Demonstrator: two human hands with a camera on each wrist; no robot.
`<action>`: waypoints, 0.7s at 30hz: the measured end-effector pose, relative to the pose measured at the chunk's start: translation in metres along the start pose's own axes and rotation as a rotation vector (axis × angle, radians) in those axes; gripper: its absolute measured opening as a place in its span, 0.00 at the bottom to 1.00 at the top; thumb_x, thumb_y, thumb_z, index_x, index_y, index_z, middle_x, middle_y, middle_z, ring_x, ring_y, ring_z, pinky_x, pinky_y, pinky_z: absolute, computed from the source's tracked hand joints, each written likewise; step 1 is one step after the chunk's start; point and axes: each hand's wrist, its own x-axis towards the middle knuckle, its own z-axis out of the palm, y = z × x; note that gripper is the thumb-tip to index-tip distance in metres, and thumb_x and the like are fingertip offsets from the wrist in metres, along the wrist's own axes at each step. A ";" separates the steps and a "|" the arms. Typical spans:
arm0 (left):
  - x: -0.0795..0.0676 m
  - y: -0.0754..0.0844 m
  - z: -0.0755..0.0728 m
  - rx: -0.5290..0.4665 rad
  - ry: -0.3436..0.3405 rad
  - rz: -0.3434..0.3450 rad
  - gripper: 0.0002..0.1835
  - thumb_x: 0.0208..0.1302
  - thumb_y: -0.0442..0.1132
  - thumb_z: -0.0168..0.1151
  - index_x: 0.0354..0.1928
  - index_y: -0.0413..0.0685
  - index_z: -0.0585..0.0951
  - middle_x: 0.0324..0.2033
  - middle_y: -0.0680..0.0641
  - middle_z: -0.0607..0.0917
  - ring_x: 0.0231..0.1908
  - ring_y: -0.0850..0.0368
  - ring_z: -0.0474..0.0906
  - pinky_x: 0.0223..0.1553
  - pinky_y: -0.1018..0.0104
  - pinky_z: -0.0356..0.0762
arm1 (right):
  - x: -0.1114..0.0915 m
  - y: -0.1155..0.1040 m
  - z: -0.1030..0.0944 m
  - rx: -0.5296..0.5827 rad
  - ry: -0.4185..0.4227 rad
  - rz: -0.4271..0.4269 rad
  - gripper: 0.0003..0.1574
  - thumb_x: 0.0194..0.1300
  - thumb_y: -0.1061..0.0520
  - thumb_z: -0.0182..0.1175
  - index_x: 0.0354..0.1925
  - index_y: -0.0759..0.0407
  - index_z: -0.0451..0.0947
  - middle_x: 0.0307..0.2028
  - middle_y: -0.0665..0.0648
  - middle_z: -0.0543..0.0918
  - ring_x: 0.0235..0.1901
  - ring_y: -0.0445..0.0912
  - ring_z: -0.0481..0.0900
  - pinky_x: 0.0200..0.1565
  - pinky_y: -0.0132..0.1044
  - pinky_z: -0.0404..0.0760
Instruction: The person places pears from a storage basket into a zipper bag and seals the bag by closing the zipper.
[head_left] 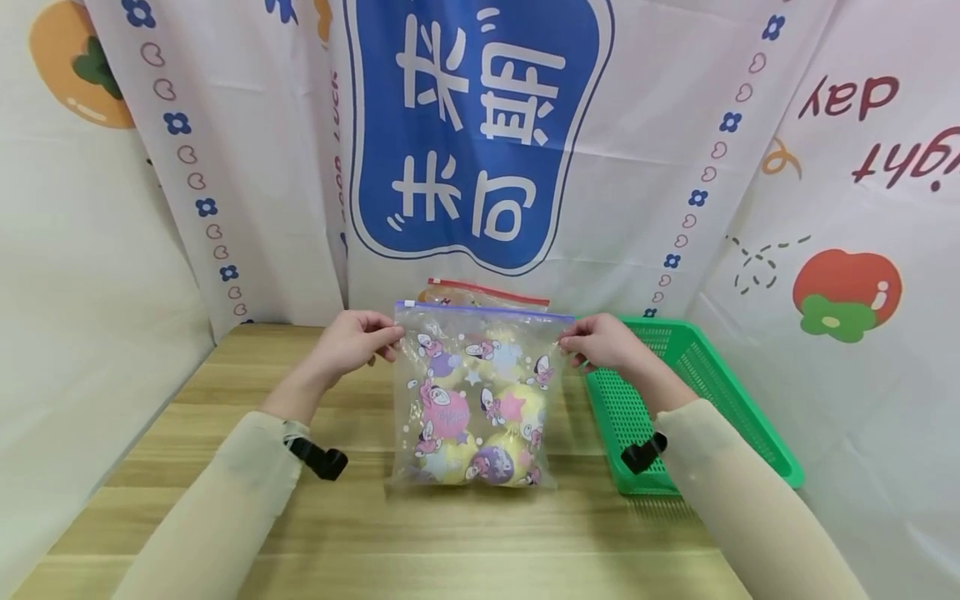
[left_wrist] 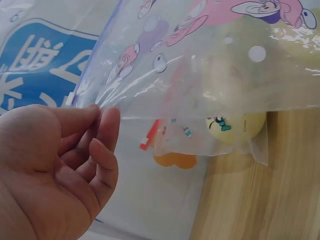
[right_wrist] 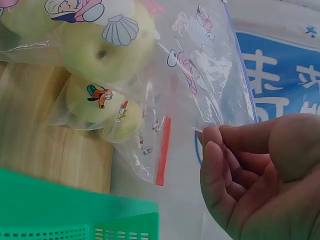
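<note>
A clear zip bag (head_left: 474,408) with a purple zip edge and pink cartoon prints stands upright on the table, holding several round yellow-green fruits (right_wrist: 102,52). My left hand (head_left: 352,343) pinches the bag's upper left edge between thumb and fingers, just below the zip. At the opposite upper corner, my right hand (head_left: 607,342) pinches the plastic the same way. Close behind is a second zip bag (head_left: 487,293) with a red zip (right_wrist: 163,150). In the right wrist view, pale round fruits (right_wrist: 90,102) show inside that rear bag.
A green plastic basket (head_left: 738,404) with perforated sides stands to the right, under my right forearm. The wooden table (head_left: 345,533) ends at a printed white cloth (head_left: 285,183) hanging behind. More printed cloth (head_left: 847,208) closes off the right side.
</note>
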 end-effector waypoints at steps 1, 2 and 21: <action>0.004 0.001 0.002 -0.009 0.014 -0.015 0.17 0.83 0.46 0.63 0.57 0.38 0.87 0.41 0.46 0.90 0.38 0.56 0.88 0.37 0.67 0.82 | 0.005 -0.002 0.001 -0.009 0.005 0.013 0.16 0.84 0.56 0.60 0.56 0.65 0.86 0.49 0.65 0.88 0.40 0.51 0.87 0.47 0.48 0.91; 0.008 0.001 0.003 -0.021 0.028 -0.025 0.17 0.83 0.46 0.63 0.57 0.38 0.87 0.41 0.47 0.90 0.38 0.57 0.88 0.38 0.66 0.82 | 0.010 -0.004 0.001 -0.017 0.010 0.025 0.16 0.84 0.56 0.59 0.56 0.65 0.86 0.51 0.66 0.88 0.41 0.51 0.88 0.47 0.47 0.91; 0.065 -0.014 0.027 -0.168 0.196 -0.220 0.20 0.84 0.40 0.59 0.65 0.32 0.82 0.32 0.53 0.88 0.31 0.65 0.84 0.38 0.69 0.80 | 0.077 -0.003 0.016 -0.096 0.138 0.174 0.11 0.76 0.65 0.57 0.40 0.68 0.85 0.29 0.57 0.86 0.28 0.46 0.82 0.32 0.35 0.84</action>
